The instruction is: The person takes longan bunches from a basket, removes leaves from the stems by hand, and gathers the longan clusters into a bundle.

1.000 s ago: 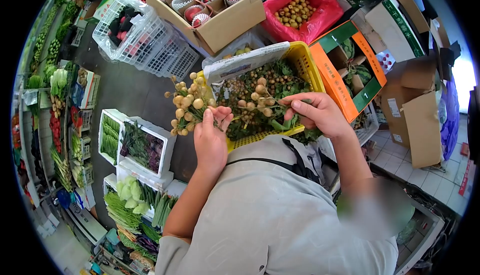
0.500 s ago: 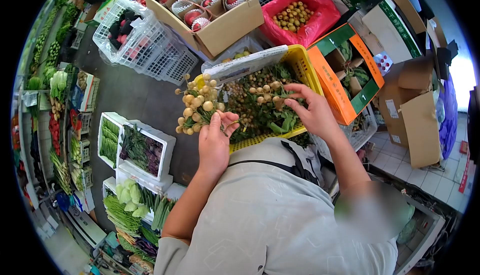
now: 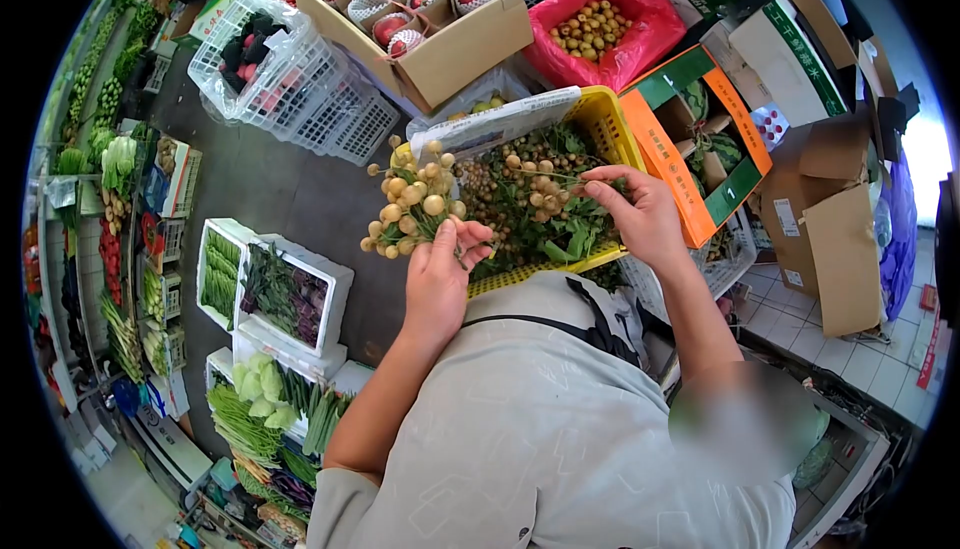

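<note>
My left hand (image 3: 440, 267) is closed around the stems of a bunch of longans (image 3: 408, 204), whose round tan fruits spread above and left of my fingers. Between the thumb and fingers of my right hand (image 3: 640, 214) is the stem of a smaller longan sprig (image 3: 540, 189), its fruits pointing left. Both hands are over a yellow plastic basket (image 3: 603, 119) filled with longans and green leaves (image 3: 570, 234). A printed white sheet (image 3: 495, 124) lies along the basket's far side.
Beyond the basket stand a cardboard box (image 3: 440, 64) of netted fruit and a pink bag (image 3: 545, 44) of small brown fruit. An orange box (image 3: 665, 174) of watermelons is on the right. White crates (image 3: 335, 129) and foam vegetable boxes (image 3: 340, 294) are on the left.
The left bunch has moved slightly right and up. My right hand has moved a little right with its sprig. The view has shifted slightly.
</note>
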Tool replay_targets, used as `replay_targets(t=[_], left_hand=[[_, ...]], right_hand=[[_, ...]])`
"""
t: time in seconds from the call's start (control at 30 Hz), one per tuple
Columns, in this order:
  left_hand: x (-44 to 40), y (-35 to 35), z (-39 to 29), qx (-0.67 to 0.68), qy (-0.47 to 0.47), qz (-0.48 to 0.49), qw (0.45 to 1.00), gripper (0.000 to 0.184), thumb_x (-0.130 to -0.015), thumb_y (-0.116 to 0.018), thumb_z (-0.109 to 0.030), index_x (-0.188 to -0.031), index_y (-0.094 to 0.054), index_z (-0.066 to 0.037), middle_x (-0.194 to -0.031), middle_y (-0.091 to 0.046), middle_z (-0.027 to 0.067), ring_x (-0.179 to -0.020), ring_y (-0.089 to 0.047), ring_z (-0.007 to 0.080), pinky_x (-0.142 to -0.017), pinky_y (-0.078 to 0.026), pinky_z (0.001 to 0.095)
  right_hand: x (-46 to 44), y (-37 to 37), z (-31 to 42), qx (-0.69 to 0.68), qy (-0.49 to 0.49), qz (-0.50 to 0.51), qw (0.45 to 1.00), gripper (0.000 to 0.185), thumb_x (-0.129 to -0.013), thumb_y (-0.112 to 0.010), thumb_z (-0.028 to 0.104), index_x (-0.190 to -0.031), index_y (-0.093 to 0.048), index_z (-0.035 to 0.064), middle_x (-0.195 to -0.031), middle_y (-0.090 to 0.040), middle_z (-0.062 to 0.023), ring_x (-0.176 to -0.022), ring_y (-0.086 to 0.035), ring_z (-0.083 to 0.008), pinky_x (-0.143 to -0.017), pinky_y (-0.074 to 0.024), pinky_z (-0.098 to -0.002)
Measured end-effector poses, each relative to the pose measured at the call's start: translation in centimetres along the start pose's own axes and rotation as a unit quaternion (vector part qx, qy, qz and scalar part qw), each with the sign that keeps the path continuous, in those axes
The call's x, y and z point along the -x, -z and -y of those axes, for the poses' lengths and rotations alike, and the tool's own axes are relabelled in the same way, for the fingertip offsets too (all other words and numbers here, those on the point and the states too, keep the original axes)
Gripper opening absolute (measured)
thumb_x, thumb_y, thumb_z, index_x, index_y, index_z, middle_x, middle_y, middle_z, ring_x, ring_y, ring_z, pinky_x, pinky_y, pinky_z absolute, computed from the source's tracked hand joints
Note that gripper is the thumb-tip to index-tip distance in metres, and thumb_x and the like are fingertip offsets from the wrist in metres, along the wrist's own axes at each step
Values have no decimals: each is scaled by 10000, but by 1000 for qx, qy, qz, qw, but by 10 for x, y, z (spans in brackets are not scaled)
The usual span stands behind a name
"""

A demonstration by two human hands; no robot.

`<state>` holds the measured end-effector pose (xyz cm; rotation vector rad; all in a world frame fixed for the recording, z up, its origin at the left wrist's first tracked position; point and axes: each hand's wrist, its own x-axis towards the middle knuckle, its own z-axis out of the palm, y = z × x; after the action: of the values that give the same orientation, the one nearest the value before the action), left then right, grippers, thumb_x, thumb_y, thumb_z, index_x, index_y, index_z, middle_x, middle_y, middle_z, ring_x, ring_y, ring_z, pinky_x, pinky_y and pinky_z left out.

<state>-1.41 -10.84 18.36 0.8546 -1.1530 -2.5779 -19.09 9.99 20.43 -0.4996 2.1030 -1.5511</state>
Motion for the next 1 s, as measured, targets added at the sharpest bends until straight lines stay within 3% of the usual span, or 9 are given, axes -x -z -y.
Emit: replay_targets(t=[0.2,0.33,0.5,0.53,0.6,0.67,0.73,0.8,1.0], left_hand=[[2,-7,-3,-34,34,10,999,249,-1103,-427,-248,-1073,-572,-47,-1051,-643,94,-1015,-627,211,-907,-504,384],[1,-12,-5,-75,70,26,994,304,-1108,-408,-265,-1062,-584,-21,-1020,-647,97,-925,-627,188,-846,-517,356],[0,-18,-2,-164,104,24,981,376,-1100,-408,-268,-991,-629,16,-935,-658,92,-829,-627,179,-803,-513,336],[-1,-19,-2,-166,104,23,980,376,-1100,-408,-268,-991,-629,16,-935,-658,92,-829,-627,179,-803,-513,336],[-1,-20,-2,-193,107,34,975,371,-1092,-422,-265,-987,-630,24,-942,-664,99,-831,-639,186,-810,-522,334],[-4,-20,1,-178,106,36,978,374,-1095,-422,-263,-992,-624,33,-957,-680,109,-820,-652,182,-790,-537,326],[-5,-19,5,-162,103,34,981,376,-1099,-423,-262,-996,-619,43,-971,-695,118,-810,-664,178,-771,-552,318],[-5,-15,9,-75,90,16,993,351,-1097,-430,-252,-1044,-609,45,-996,-697,127,-811,-674,187,-773,-560,322],[-3,-4,13,-5,73,5,997,308,-1097,-430,-239,-1169,-565,28,-1119,-642,105,-972,-634,180,-879,-529,333]], right_hand=[[-6,-5,4,-4,0,-29,1000,198,-962,-703,145,-1063,-740,-21,-915,-770,-54,-876,-691,-98,-823,-531,-260],[-11,-12,16,88,-12,-56,995,188,-948,-716,150,-1055,-747,-1,-913,-771,-67,-858,-694,-102,-773,-531,-269],[-18,-38,55,148,216,-148,954,126,-920,-707,69,-1032,-727,17,-943,-742,-123,-832,-725,-232,-743,-552,-310],[-20,-45,61,147,215,-148,954,126,-920,-707,69,-1032,-727,17,-943,-742,-123,-832,-725,-232,-743,-552,-310],[-24,-59,71,171,351,-127,912,153,-898,-709,34,-1051,-712,29,-950,-730,-124,-837,-723,-276,-726,-574,-331],[-25,-75,68,173,409,-85,892,212,-861,-725,23,-1070,-701,38,-964,-726,-121,-839,-723,-284,-711,-588,-350],[-21,-87,58,173,428,-38,886,304,-793,-734,9,-1093,-691,32,-1005,-721,-108,-832,-723,-281,-689,-592,-353],[-8,-95,49,186,389,15,902,255,-858,-734,25,-1112,-708,30,-1024,-721,-118,-851,-723,-274,-702,-586,-342],[7,-100,40,183,328,60,925,260,-836,-724,30,-1096,-719,32,-1004,-692,-103,-798,-706,-274,-675,-584,-356]])
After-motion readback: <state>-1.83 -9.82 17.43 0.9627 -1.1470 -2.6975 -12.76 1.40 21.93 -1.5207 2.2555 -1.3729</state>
